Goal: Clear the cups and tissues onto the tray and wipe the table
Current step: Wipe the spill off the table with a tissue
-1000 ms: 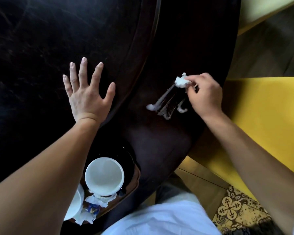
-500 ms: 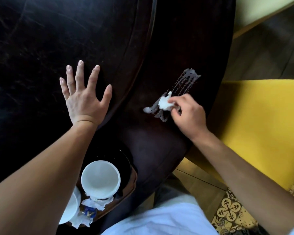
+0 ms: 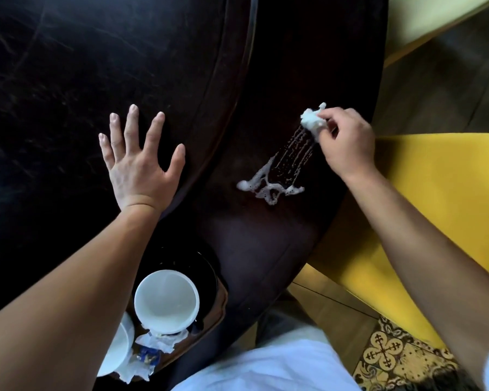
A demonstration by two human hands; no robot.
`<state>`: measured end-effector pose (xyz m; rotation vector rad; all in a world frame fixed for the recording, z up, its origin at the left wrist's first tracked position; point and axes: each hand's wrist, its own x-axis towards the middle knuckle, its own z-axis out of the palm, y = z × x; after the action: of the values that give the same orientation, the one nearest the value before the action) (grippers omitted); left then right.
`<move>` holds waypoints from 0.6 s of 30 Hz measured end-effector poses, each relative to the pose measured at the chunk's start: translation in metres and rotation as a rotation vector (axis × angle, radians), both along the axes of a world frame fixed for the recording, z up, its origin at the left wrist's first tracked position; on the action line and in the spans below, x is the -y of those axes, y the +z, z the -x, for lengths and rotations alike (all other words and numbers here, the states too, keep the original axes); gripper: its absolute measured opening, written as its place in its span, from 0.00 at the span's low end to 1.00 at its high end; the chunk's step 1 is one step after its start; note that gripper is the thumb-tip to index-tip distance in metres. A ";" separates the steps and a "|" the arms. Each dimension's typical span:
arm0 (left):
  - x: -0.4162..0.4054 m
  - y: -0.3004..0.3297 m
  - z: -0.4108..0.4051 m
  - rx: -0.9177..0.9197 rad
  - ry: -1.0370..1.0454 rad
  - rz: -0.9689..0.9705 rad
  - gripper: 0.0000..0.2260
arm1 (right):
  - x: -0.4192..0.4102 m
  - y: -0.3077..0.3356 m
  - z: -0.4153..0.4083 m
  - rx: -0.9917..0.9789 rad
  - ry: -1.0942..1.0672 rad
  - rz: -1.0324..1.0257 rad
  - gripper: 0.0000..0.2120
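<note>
A person stood over a dark, glossy round wooden table (image 3: 68,80) with both bare arms reaching across it. At about 7 o'clock in the scene, a dark tray with a brown wooden rim (image 3: 222,299) sat at the table's near edge, partly hidden under the left forearm. It held a white round ceramic cup (image 3: 166,301) seen from above, a second white cup (image 3: 116,354) largely covered by the arm, and crumpled white tissues with a scrap of blue print (image 3: 158,344) tucked against the cups' near side.

Toward 10 o'clock from the tray, the left hand (image 3: 137,170) lay palm-down on the tabletop, its fingers (image 3: 132,122) straight and spread wide apart, gripping nothing.

Right of centre, a streaky patch of white foam (image 3: 270,187) marked the table's outer band, with thin wet lines running from it toward 1 o'clock. At the far end of those lines, the right hand (image 3: 347,142) pinched a small wad of white tissue (image 3: 312,121) between curled fingertips and thumb, the wad pressed against the table surface near its right edge.

At 3 o'clock, a bright yellow upholstered seat (image 3: 435,193) stood beside the table. Below it, at 5 o'clock, lay a patterned yellow-and-black floor tile (image 3: 387,354), and the person's white garment (image 3: 266,371) filled the bottom centre.
</note>
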<state>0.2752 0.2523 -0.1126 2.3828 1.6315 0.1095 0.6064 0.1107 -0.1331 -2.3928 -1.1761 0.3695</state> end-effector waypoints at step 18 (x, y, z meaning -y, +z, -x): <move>0.000 0.002 -0.002 -0.007 0.002 0.023 0.29 | 0.027 0.010 0.137 -0.133 0.336 -0.020 0.11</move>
<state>0.2768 0.2518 -0.1106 2.3674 1.6298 0.0827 0.4691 0.0833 -0.1233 -2.1149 -1.5117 0.6095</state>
